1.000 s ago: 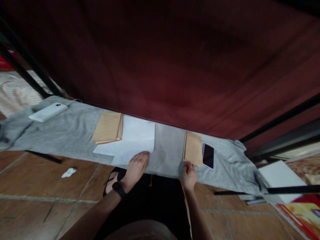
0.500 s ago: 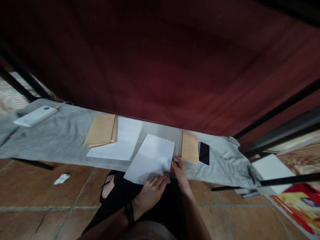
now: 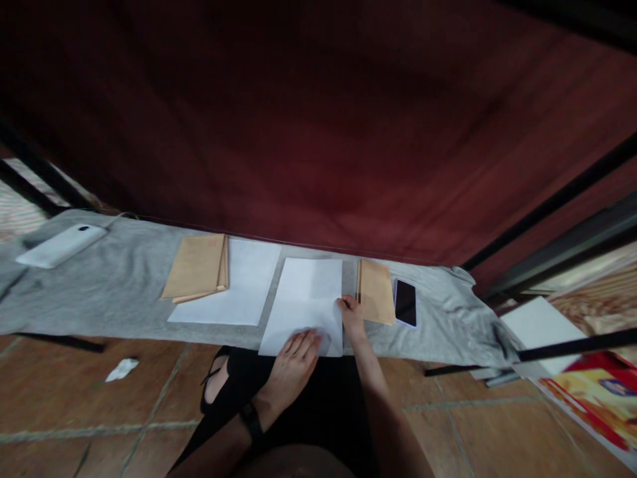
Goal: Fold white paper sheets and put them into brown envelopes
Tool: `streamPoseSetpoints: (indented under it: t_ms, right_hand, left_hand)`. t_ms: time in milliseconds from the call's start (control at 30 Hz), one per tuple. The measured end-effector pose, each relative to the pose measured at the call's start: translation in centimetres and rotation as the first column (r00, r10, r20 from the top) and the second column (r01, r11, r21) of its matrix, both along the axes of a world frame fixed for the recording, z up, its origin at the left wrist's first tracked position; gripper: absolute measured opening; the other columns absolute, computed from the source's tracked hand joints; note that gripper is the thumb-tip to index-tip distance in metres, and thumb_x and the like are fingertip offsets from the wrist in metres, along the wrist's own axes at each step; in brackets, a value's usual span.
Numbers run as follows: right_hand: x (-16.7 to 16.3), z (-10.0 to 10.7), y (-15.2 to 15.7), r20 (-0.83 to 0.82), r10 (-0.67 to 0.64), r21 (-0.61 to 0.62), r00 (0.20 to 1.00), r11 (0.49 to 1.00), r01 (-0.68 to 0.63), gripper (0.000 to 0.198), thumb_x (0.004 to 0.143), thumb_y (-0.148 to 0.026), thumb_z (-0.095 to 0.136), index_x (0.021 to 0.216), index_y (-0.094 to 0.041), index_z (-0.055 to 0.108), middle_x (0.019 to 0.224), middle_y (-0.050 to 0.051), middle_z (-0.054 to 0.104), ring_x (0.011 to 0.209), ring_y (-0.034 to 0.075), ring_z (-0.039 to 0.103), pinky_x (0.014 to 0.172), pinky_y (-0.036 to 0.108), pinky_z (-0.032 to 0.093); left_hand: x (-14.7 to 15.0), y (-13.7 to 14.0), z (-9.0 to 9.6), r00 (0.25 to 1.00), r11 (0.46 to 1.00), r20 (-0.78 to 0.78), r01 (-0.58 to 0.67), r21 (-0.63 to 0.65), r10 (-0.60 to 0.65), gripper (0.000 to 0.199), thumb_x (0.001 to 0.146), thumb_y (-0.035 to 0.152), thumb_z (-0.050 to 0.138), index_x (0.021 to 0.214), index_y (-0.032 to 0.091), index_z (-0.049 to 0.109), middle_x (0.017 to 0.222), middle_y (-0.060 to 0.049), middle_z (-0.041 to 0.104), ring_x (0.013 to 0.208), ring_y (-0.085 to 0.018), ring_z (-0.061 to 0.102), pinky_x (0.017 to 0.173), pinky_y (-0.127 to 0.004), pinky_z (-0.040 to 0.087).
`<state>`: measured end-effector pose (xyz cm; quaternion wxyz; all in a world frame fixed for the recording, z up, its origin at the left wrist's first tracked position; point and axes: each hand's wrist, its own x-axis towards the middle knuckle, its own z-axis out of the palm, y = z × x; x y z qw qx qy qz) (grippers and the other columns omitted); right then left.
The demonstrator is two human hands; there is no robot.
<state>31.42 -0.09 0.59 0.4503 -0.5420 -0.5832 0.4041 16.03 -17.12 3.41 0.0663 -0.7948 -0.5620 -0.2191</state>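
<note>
A white sheet of paper [image 3: 308, 282] lies in front of me on the grey cloth, with faint creases across it. My left hand [image 3: 293, 364] rests on its near edge, palm down and fingers stretched out. At the right edge of the sheet, my right hand [image 3: 352, 318] is closed, thumb and fingers pinching the paper there. Just right of that hand sits a small stack of brown envelopes [image 3: 377, 292]. More brown envelopes [image 3: 196, 265] lie to the left, partly covering other white paper [image 3: 249, 282].
A dark-screened phone [image 3: 405, 304] lies beside the right envelopes. At the far left of the cloth-covered table [image 3: 124, 279] is a white device with a cable [image 3: 62, 245]. Black metal bars [image 3: 552, 206] flank both ends, and a dark red curtain [image 3: 318, 146] hangs behind.
The sheet has turned straighter and lies flatter on the cloth. My right hand has moved up along its right edge and closed on it; my left hand has shifted slightly left.
</note>
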Motion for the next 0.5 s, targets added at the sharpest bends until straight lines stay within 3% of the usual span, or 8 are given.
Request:
streamPoseSetpoints:
  t_ms: [167, 300, 400, 500]
  right_hand:
    - [0.3, -0.1, 0.9, 0.082, -0.039, 0.035, 0.996, 0.999, 0.036, 0.029, 0.085, -0.036, 0.052, 0.094, -0.015, 0.07, 0.085, 0.007, 0.073, 0.079, 0.02, 0.067, 0.074, 0.031, 0.054]
    - [-0.1, 0.2, -0.9, 0.193, -0.076, 0.138, 0.978, 0.989, 0.05, 0.038, 0.088, -0.024, 0.051, 0.121, -0.013, 0.067, 0.125, 0.017, 0.068, 0.117, 0.026, 0.062, 0.103, 0.042, 0.049]
    - [-1.0, 0.1, -3.1, 0.415, -0.021, 0.296, 0.909, 0.948, -0.113, 0.045, 0.096, -0.02, 0.044, 0.138, -0.014, 0.058, 0.144, 0.017, 0.057, 0.136, 0.024, 0.051, 0.114, 0.042, 0.042]
    - [-1.6, 0.0, -4.9, 0.582, 0.09, 0.29, 0.808, 0.905, -0.31, 0.044, 0.099, -0.022, 0.045, 0.141, -0.016, 0.057, 0.15, 0.012, 0.054, 0.142, 0.022, 0.045, 0.118, 0.042, 0.039]
  left_hand:
    - [-2.5, 1.1, -1.2, 0.996, 0.995, -0.048, -0.072, -0.07, 0.069, 0.048, 0.091, 0.011, 0.046, 0.137, 0.017, 0.059, 0.145, -0.013, 0.059, 0.13, -0.027, 0.058, 0.11, -0.044, 0.046]
    - [-3.2, 1.6, -2.0, 0.992, 0.99, -0.093, -0.098, -0.099, 0.089, 0.047, 0.09, 0.008, 0.046, 0.134, 0.016, 0.061, 0.145, -0.014, 0.059, 0.13, -0.027, 0.059, 0.108, -0.044, 0.047]
    - [-2.9, 1.6, -2.2, 0.987, 0.987, -0.127, -0.113, -0.118, 0.098, 0.049, 0.09, 0.007, 0.046, 0.136, 0.014, 0.06, 0.145, -0.015, 0.059, 0.134, -0.028, 0.056, 0.111, -0.044, 0.044]
    - [-2.2, 1.7, -2.6, 0.98, 0.981, -0.167, -0.131, -0.145, 0.106, 0.057, 0.085, 0.004, 0.047, 0.141, 0.013, 0.056, 0.147, -0.017, 0.057, 0.137, -0.028, 0.053, 0.113, -0.044, 0.041]
